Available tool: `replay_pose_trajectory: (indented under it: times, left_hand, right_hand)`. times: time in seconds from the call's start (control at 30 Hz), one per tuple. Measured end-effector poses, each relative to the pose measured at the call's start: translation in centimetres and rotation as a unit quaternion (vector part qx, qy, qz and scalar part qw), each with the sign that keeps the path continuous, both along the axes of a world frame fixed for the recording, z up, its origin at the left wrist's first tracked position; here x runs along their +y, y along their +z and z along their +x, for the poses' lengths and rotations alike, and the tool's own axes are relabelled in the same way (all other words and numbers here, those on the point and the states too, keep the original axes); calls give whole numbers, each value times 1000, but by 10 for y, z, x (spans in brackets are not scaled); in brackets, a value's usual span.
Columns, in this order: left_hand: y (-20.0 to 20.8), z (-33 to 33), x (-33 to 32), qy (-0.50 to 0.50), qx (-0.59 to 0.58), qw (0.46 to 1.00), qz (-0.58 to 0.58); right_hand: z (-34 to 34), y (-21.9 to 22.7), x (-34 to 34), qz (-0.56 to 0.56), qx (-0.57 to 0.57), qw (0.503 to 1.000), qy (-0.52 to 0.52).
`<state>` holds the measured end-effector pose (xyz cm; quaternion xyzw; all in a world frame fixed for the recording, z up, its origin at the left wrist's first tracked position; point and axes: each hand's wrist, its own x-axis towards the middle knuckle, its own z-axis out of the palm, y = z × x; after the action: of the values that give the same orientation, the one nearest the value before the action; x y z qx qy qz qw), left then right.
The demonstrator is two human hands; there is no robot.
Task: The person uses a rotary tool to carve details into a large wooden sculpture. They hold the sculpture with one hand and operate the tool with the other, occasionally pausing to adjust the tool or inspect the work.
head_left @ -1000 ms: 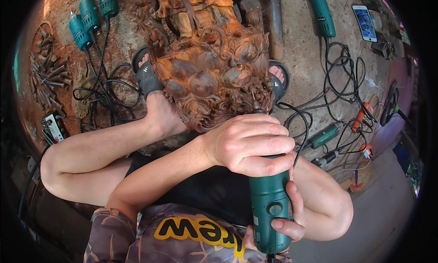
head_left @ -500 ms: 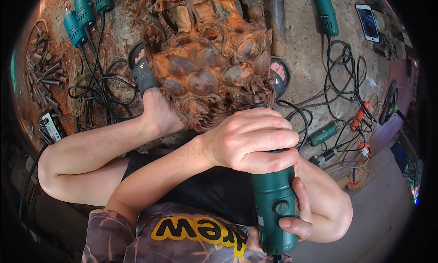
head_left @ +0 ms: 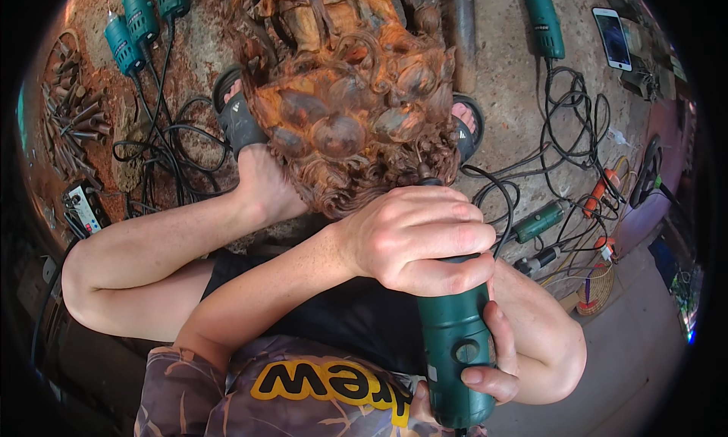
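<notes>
A green electric rotary grinder (head_left: 455,346) lies slanted in front of my body, its front end toward a carved brown wood piece (head_left: 337,134). My left hand (head_left: 425,236) is closed around the front of the grinder. My right hand (head_left: 494,365) grips the rear of its body, thumb beside a round cap. The thin bit (head_left: 422,164) points at the curled carving on the near edge of the wood; whether it touches, I cannot tell. Rounded, polished bumps cover the middle of the wood, which stands between my sandalled feet.
Several more green grinders (head_left: 140,16) lie at far left and one (head_left: 540,20) at far right, trailing black cables (head_left: 565,119). A phone (head_left: 612,39) rests at far right. Wooden sticks (head_left: 76,119) and a power strip (head_left: 85,206) are on the left; another green tool (head_left: 540,221) is on the right.
My left hand and the front of the grinder have shifted very slightly. Both hands keep their hold, and the wood looks almost unmoved.
</notes>
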<state>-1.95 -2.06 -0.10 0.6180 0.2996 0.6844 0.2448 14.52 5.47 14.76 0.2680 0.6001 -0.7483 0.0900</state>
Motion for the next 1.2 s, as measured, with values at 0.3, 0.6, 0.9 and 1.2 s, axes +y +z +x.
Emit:
replay_pose_trajectory:
  times: [0.3,0.6,0.9,1.2]
  left_hand:
    - [-2,-7,-8,-30,52,998,-5]
    - [13,-10,-11,-67,121,990,16]
    - [6,-15,-15,-83,163,983,33]
    - [5,-21,-13,-87,183,979,17]
  right_hand:
    - [-6,-7,-69,397,94,897,-167]
    - [10,-2,-158,331,102,851,-396]
    - [11,-19,-168,313,144,839,-421]
    - [8,-27,-165,329,152,830,-423]
